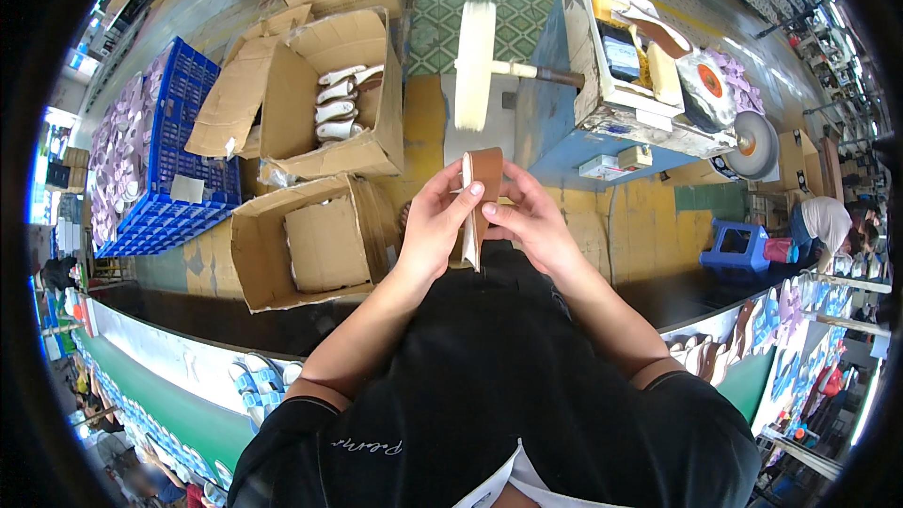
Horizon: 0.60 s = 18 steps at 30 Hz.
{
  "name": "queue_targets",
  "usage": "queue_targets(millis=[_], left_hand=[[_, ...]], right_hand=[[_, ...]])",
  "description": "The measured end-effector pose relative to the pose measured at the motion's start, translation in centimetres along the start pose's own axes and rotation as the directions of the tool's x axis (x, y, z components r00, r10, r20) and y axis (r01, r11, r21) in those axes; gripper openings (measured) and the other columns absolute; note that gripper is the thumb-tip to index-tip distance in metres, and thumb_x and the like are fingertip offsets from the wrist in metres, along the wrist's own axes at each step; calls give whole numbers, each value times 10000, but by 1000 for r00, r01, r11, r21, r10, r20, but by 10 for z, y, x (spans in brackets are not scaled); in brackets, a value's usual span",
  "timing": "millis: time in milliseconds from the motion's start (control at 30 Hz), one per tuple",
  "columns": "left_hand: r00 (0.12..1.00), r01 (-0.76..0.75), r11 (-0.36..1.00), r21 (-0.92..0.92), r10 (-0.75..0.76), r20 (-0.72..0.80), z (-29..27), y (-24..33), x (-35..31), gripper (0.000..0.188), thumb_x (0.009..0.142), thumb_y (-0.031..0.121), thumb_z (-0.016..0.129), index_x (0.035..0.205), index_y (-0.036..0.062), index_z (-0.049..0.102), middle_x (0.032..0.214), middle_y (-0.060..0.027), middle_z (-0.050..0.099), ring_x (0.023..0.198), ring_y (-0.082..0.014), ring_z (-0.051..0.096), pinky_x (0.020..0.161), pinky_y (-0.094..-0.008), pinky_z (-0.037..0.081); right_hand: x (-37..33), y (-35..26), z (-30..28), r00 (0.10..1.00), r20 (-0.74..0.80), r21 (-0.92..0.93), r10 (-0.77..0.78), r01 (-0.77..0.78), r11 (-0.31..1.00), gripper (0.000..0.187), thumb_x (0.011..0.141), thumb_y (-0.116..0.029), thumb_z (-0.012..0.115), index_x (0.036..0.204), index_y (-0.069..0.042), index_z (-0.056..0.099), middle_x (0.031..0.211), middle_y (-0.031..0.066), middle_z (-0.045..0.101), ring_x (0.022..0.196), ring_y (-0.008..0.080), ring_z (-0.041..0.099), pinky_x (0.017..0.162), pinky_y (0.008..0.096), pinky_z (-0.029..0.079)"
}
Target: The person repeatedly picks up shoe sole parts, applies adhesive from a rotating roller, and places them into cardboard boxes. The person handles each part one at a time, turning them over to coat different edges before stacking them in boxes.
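Observation:
Both of my hands hold a brown sandal edge-on in front of my body, its pale sole edge turned to the left. My left hand grips that pale side, its thumb pressed near the middle. On the brown side, my right hand has its thumb and fingers closed around the sandal. Some fingertips are hidden behind it. Just beyond the sandal stands a pale, cylindrical buffing wheel on a horizontal shaft, apart from my hands.
The shaft comes from a blue machine, topped by a white tray. A grey disc sits at its right. Cardboard boxes and a blue crate stand left. Behind me runs a green conveyor carrying sandals.

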<state>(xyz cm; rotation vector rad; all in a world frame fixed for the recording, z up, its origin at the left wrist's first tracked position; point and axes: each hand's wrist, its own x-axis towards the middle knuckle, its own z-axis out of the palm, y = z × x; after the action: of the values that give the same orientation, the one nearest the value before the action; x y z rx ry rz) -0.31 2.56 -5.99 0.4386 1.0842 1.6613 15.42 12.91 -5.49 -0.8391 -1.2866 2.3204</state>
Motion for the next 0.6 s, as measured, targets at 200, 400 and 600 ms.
queue_targets(millis=[200,400,600], left_hand=[[983,181,983,-37,-182,-20,-32,-37,43,430,1140,224,733,1483,-31,683,1284,-85,792,1145,-143,740,1016,-321,590],[936,325,942,-83,-333,-115,-60,-65,106,387,1132,269,747,1388,-21,742,1195,-83,813,1028,-148,769,912,-317,617],[888,403,901,-160,-428,-169,-79,-85,149,388,1114,281,775,1345,-31,757,1107,-68,815,942,-146,766,841,-317,621]], right_hand=[[47,39,-23,984,-120,48,130,-125,991,840,1038,-161,855,1734,-100,389,1435,176,656,1256,267,734,1008,477,681],[109,59,-49,950,-183,109,251,-234,966,854,1028,-221,878,1717,-78,394,1343,154,690,1175,254,758,945,431,684],[151,69,-68,933,-199,104,300,-285,953,855,1023,-247,887,1693,-20,406,1246,120,727,1100,216,774,872,395,686]])
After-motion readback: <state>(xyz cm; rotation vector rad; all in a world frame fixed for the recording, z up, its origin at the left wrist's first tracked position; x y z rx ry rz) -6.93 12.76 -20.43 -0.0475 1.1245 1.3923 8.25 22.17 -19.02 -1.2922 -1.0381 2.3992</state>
